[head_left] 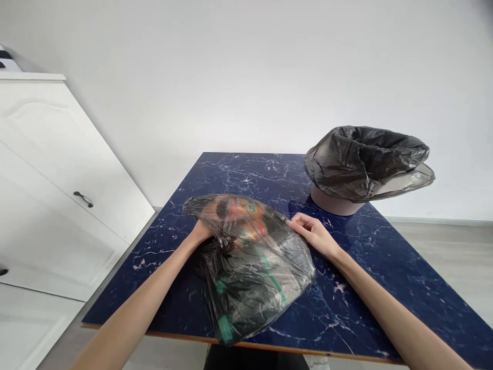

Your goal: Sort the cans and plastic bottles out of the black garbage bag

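Note:
A translucent black plastic bag lies in front of me over the near middle of the table. My left hand is inside it at the left, seen dimly through the film, and appears closed on a printed packet with red, orange and green patterns. Clear and green parts, perhaps of the same packet, show lower in the bag; their outline is blurred by the plastic. At the bag's upper right edge, my right hand pinches the film between thumb and fingers.
A pinkish round bin stands at the table's back right, lined with a black bag flaring over its rim. The dark blue marbled table meets a white wall. A white cabinet stands to the left.

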`<state>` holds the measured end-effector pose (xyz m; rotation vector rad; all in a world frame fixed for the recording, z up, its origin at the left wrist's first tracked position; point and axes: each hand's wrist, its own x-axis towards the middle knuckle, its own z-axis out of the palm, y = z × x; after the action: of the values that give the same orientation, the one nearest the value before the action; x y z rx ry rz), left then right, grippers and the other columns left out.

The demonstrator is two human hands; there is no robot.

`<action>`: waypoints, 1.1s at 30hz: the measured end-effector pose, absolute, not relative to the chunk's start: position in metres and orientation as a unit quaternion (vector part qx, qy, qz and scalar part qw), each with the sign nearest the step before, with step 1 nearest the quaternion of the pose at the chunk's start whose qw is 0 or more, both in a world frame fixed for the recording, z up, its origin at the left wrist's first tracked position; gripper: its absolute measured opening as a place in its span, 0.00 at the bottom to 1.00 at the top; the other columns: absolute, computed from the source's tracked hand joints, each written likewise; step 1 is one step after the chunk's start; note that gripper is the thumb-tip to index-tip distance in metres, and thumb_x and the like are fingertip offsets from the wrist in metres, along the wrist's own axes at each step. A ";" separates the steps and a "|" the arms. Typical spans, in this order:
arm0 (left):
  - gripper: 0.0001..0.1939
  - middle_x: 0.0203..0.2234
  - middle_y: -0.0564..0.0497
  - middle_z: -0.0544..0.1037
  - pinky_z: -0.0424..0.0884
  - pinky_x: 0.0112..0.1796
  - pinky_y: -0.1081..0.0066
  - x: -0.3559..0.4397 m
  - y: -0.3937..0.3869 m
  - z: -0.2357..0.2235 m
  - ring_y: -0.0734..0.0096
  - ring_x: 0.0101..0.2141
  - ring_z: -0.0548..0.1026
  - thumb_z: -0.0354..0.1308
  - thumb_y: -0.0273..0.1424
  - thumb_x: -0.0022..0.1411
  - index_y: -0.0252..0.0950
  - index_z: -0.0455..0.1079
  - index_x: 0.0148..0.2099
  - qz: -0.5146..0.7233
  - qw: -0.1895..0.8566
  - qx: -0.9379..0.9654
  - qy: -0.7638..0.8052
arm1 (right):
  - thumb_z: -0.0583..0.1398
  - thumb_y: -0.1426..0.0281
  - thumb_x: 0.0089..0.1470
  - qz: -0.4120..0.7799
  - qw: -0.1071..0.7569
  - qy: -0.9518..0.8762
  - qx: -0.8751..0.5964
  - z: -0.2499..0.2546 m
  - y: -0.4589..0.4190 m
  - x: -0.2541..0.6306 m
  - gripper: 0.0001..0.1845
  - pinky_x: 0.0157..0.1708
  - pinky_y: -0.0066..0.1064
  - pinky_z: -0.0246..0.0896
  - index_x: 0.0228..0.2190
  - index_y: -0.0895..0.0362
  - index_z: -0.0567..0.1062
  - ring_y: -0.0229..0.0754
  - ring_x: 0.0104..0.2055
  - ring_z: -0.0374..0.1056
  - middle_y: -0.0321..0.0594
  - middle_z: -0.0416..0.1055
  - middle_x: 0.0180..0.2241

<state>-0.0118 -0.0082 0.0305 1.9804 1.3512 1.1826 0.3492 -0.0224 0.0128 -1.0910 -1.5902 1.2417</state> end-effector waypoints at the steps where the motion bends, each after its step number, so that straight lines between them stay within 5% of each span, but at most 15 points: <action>1: 0.28 0.57 0.40 0.81 0.77 0.58 0.45 -0.013 -0.008 0.031 0.51 0.55 0.81 0.68 0.48 0.67 0.37 0.76 0.62 0.433 0.243 0.715 0.493 | 0.69 0.39 0.52 0.497 0.414 -0.626 -0.435 0.012 -0.022 0.350 0.30 0.26 0.31 0.47 0.29 0.54 0.74 0.36 0.25 0.54 0.31 0.61 0.23; 6: 0.20 0.55 0.42 0.82 0.77 0.57 0.47 -0.031 -0.003 0.036 0.55 0.54 0.81 0.66 0.43 0.72 0.35 0.77 0.56 0.497 0.259 0.656 0.505 | 0.70 0.45 0.55 0.493 0.473 -0.572 -0.454 0.005 -0.019 0.355 0.26 0.23 0.29 0.44 0.29 0.54 0.73 0.34 0.22 0.49 0.27 0.56 0.21; 13: 0.36 0.61 0.37 0.79 0.76 0.59 0.55 -0.052 0.011 0.042 0.49 0.60 0.79 0.68 0.52 0.63 0.36 0.71 0.64 0.649 0.217 0.520 0.511 | 0.64 0.54 0.67 0.454 0.583 -0.466 -0.487 -0.006 -0.008 0.374 0.19 0.28 0.27 0.62 0.33 0.56 0.71 0.34 0.27 0.63 0.31 0.66 0.29; 20: 0.44 0.68 0.36 0.70 0.70 0.65 0.57 -0.072 0.000 0.058 0.49 0.66 0.72 0.76 0.41 0.56 0.38 0.62 0.69 0.698 0.059 0.461 0.545 | 0.65 0.57 0.68 0.435 0.601 -0.415 -0.526 -0.015 -0.002 0.386 0.17 0.23 0.24 0.58 0.36 0.58 0.75 0.31 0.24 0.60 0.29 0.65 0.27; 26: 0.45 0.64 0.39 0.74 0.68 0.66 0.58 -0.072 -0.010 0.062 0.53 0.64 0.73 0.76 0.38 0.57 0.38 0.60 0.71 0.656 -0.035 0.486 0.576 | 0.65 0.58 0.68 0.439 0.590 -0.419 -0.533 -0.015 -0.002 0.386 0.17 0.22 0.24 0.56 0.34 0.58 0.74 0.31 0.23 0.59 0.28 0.64 0.26; 33: 0.43 0.59 0.39 0.76 0.56 0.69 0.41 -0.085 -0.010 0.057 0.41 0.63 0.71 0.76 0.40 0.55 0.40 0.63 0.68 0.607 -0.079 0.429 0.664 | 0.65 0.57 0.68 0.436 0.584 -0.429 -0.534 -0.015 -0.003 0.386 0.17 0.23 0.24 0.57 0.35 0.58 0.75 0.31 0.24 0.60 0.29 0.67 0.28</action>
<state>-0.0852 -0.0102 0.0570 1.4215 2.1982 2.0104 0.3861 -0.0028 -0.0151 -1.2457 -1.0009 1.0181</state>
